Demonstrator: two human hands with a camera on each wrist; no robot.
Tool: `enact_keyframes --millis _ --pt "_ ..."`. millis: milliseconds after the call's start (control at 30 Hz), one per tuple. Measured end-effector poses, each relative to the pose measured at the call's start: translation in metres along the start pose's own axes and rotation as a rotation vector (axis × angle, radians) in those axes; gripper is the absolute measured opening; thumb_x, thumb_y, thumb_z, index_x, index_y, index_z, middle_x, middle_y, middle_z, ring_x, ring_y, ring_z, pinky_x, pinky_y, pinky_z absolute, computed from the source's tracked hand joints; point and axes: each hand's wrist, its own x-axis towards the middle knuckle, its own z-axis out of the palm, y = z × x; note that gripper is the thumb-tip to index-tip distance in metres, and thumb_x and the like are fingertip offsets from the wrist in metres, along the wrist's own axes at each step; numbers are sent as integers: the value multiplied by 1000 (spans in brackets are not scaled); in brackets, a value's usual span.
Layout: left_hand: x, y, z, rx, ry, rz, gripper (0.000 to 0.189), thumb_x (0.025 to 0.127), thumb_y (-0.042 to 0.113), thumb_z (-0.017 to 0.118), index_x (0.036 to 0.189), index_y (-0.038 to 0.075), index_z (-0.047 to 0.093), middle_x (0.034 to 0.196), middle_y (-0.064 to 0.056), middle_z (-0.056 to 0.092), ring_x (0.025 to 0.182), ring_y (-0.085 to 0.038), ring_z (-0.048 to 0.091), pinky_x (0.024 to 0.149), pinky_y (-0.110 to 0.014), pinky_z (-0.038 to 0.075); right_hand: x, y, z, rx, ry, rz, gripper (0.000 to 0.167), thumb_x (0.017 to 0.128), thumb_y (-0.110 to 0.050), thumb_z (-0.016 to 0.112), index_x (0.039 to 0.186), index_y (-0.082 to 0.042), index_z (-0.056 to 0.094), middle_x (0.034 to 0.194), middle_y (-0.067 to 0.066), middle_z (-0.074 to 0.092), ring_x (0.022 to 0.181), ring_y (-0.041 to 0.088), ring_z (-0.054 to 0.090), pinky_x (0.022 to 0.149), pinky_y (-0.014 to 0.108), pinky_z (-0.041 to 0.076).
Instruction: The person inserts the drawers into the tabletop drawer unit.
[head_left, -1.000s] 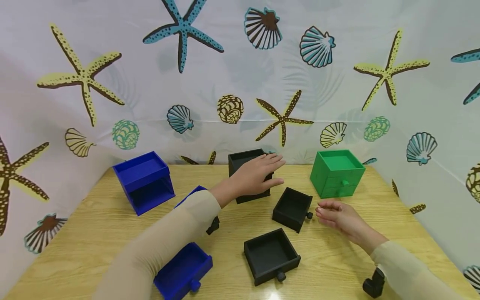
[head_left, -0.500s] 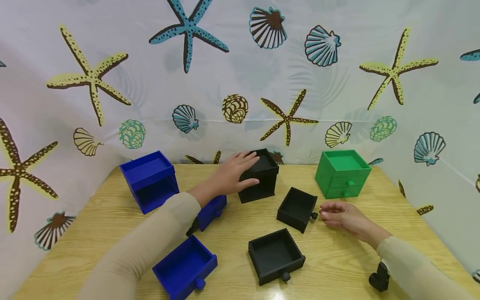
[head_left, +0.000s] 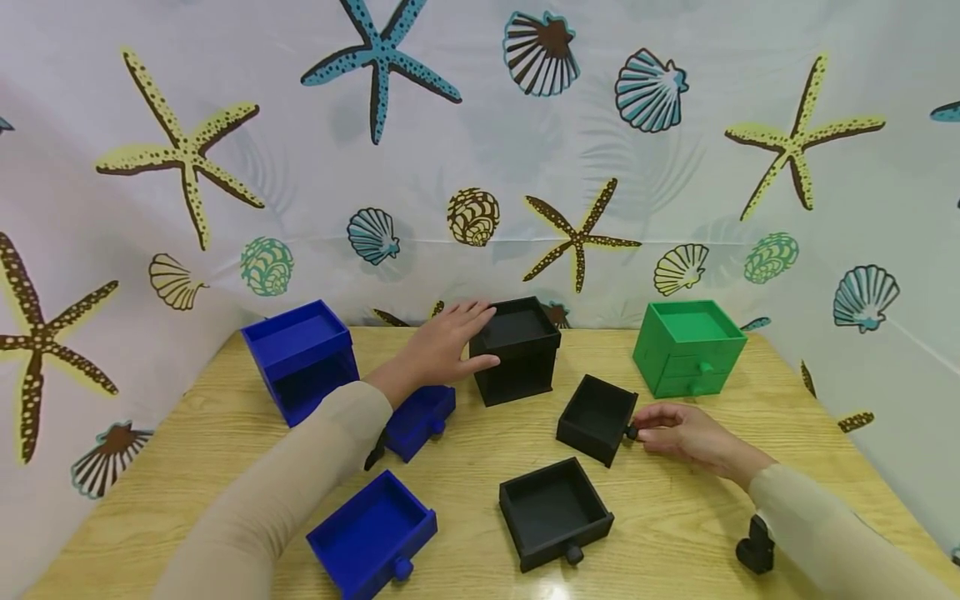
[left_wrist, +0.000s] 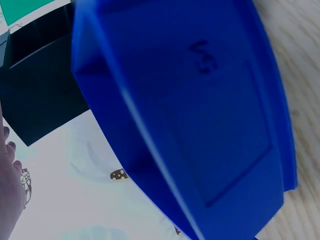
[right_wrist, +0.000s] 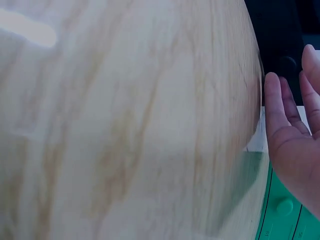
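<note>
- The blue cabinet (head_left: 297,332), with hollow front, stands on the counter (head_left: 465,483), left of the left fingers.
- The front blue drawer (head_left: 367,533) lies below these fingers, toward the person.
- The rear blue drawer (head_left: 420,421) lies just under the left wrist.
- The left hand (head_left: 441,348) has straight fingers and thumb apart, beside the black cabinet (head_left: 516,348); touching, I cannot tell.
- The front black drawer (head_left: 555,508) lies between both hands, nearer to the person.
- The rear black drawer (head_left: 596,417) has its knob (head_left: 632,432) at the right fingertips.
- The right hand (head_left: 684,435) has slightly bent fingers, thumb apart; contact is unclear.
- The green cabinet (head_left: 690,354) stands behind these fingers.
</note>
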Motion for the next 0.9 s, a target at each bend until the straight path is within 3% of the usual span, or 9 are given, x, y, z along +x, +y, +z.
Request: enact_keyframes --millis 367,900 --pt "0 -4 5 -13 -56 -76 82 95 58 50 153 3 29 157 -16 26 143 -33 23 117 -47 15 8 2 1 49 -42 2 23 90 2 66 111 1 58 104 9 62 93 17 63 84 32 55" --pt "-3 0 7 -89 -42 -100 77 98 52 50 152 0 30 157 -16 24 144 -32 20 118 -45 11 12 5 2 99 -53 21 18 91 5 63 108 1 58 98 8 64 93 18 66 86 35 55"
